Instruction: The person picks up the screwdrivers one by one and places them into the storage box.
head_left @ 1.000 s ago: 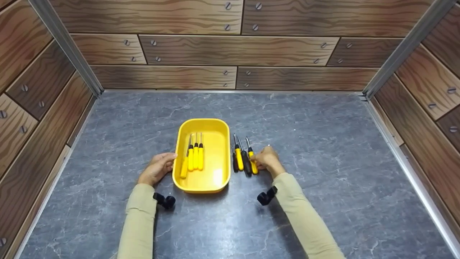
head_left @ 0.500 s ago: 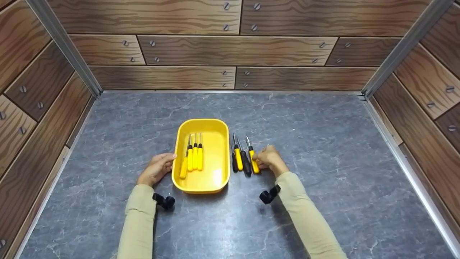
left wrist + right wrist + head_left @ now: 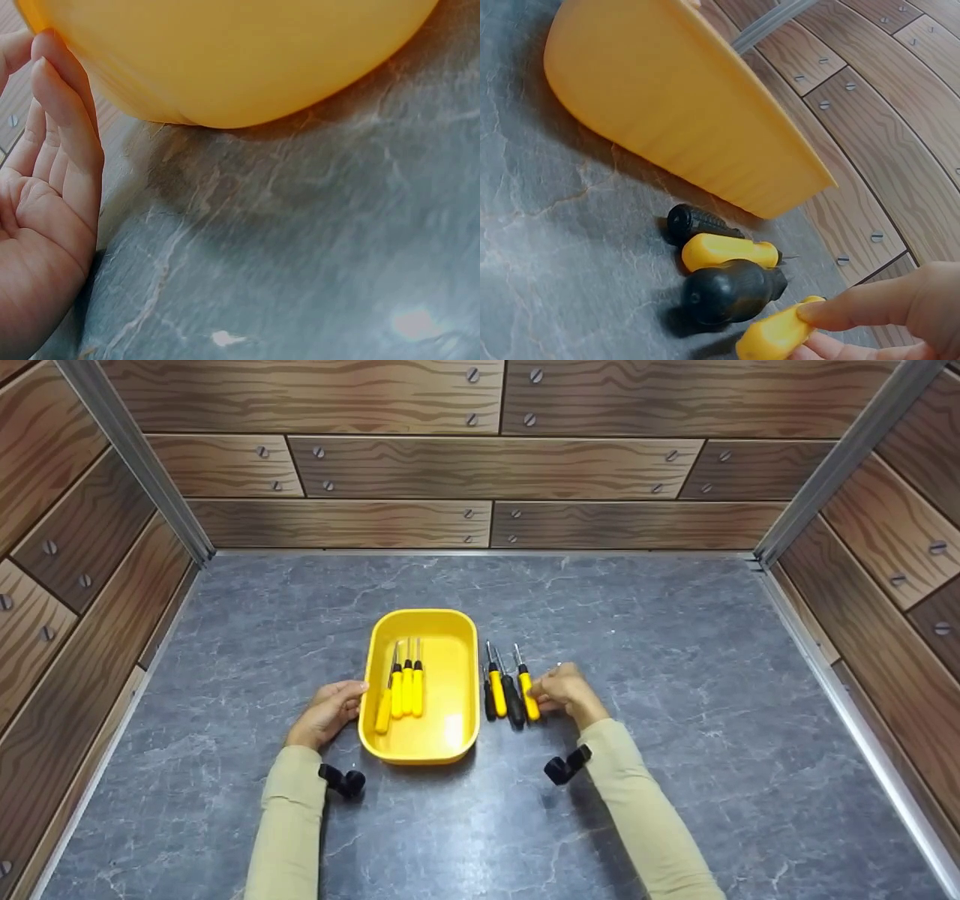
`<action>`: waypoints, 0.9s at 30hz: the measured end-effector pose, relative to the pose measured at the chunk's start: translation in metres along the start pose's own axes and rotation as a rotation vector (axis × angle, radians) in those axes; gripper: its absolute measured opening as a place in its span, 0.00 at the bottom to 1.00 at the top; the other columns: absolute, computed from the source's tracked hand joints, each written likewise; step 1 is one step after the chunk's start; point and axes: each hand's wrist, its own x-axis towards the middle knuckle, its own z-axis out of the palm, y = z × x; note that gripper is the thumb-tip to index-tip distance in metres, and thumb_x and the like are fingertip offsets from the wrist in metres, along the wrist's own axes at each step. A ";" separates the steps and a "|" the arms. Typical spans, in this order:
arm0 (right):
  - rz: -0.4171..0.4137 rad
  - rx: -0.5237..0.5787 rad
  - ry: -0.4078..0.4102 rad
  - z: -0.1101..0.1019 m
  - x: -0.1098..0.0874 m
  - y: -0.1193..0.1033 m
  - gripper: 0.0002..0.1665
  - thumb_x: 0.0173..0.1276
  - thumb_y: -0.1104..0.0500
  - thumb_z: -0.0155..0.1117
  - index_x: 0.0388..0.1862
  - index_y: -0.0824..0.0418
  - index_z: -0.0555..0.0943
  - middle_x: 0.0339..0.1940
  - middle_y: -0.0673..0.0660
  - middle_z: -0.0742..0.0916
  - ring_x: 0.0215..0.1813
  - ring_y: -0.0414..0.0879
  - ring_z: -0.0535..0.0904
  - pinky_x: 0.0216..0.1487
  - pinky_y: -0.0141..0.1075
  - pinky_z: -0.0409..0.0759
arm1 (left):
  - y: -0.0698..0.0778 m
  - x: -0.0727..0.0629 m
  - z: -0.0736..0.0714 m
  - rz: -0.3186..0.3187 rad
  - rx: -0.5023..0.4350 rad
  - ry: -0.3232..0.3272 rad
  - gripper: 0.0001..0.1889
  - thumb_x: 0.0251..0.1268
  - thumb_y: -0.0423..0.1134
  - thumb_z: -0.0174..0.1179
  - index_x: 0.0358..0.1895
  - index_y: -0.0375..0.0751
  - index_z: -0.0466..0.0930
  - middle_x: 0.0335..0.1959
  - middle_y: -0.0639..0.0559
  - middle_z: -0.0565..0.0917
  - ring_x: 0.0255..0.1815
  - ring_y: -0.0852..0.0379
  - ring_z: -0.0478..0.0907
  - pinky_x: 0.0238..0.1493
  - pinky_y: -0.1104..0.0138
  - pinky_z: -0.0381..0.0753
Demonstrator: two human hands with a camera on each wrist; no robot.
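A yellow plastic tray (image 3: 451, 660) holds several yellow-handled screwdrivers (image 3: 407, 690), lying side by side in its left half. My left hand (image 3: 328, 711) grips the tray's left wall near the rim with its fingertips, which meet the yellow side in the left wrist view. To the right of the tray, my right hand (image 3: 564, 690) pinches the yellow handle of a screwdriver (image 3: 774, 334) between thumb and fingers. Beside it on the tabletop lie a large black-handled screwdriver (image 3: 513, 701), a yellow-and-black one (image 3: 497, 690) and a smaller black-handled tool (image 3: 490, 701) nearest the tray.
The grey marbled tabletop (image 3: 660, 660) is bounded by wood-patterned panels (image 3: 495, 469) at the back and both sides. Metal rails (image 3: 855, 712) run along its edges. Each wrist carries a small black camera mount (image 3: 568, 765).
My right hand has shifted slightly to the right, and the gap between its screwdriver and the large black one has widened. The left hand and the tray stay put.
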 end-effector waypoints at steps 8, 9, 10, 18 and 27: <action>-0.017 0.002 -0.026 -0.002 0.000 0.000 0.19 0.57 0.75 0.58 0.49 0.79 0.77 0.21 0.51 0.81 0.25 0.38 0.79 0.31 0.30 0.86 | 0.000 0.000 0.001 -0.004 -0.005 0.007 0.10 0.69 0.33 0.50 0.32 0.44 0.81 0.24 0.58 0.85 0.27 0.67 0.81 0.32 0.77 0.81; -0.017 0.005 -0.030 -0.002 0.000 0.000 0.20 0.57 0.75 0.57 0.50 0.80 0.77 0.22 0.51 0.81 0.25 0.39 0.79 0.32 0.30 0.86 | 0.000 0.000 0.001 -0.003 -0.004 0.005 0.10 0.69 0.33 0.50 0.32 0.44 0.81 0.24 0.58 0.85 0.27 0.67 0.81 0.33 0.77 0.81; -0.018 0.006 -0.033 -0.002 0.001 0.000 0.20 0.57 0.75 0.57 0.50 0.80 0.77 0.22 0.51 0.81 0.26 0.39 0.79 0.32 0.30 0.86 | 0.000 0.000 0.002 -0.003 -0.004 0.003 0.10 0.69 0.33 0.50 0.32 0.44 0.81 0.24 0.58 0.85 0.27 0.67 0.81 0.33 0.77 0.81; -0.009 0.021 -0.039 -0.001 -0.001 -0.003 0.21 0.58 0.75 0.56 0.52 0.80 0.76 0.26 0.53 0.81 0.28 0.40 0.80 0.34 0.30 0.87 | 0.001 0.000 0.002 0.001 -0.010 0.003 0.11 0.70 0.32 0.50 0.31 0.44 0.81 0.25 0.58 0.85 0.27 0.67 0.81 0.33 0.76 0.81; -0.016 0.048 -0.054 -0.001 -0.003 -0.006 0.22 0.59 0.74 0.57 0.54 0.80 0.74 0.28 0.54 0.82 0.28 0.40 0.81 0.34 0.30 0.87 | 0.001 0.000 0.002 -0.005 0.008 0.005 0.11 0.70 0.32 0.49 0.32 0.44 0.81 0.25 0.58 0.85 0.27 0.68 0.80 0.33 0.77 0.81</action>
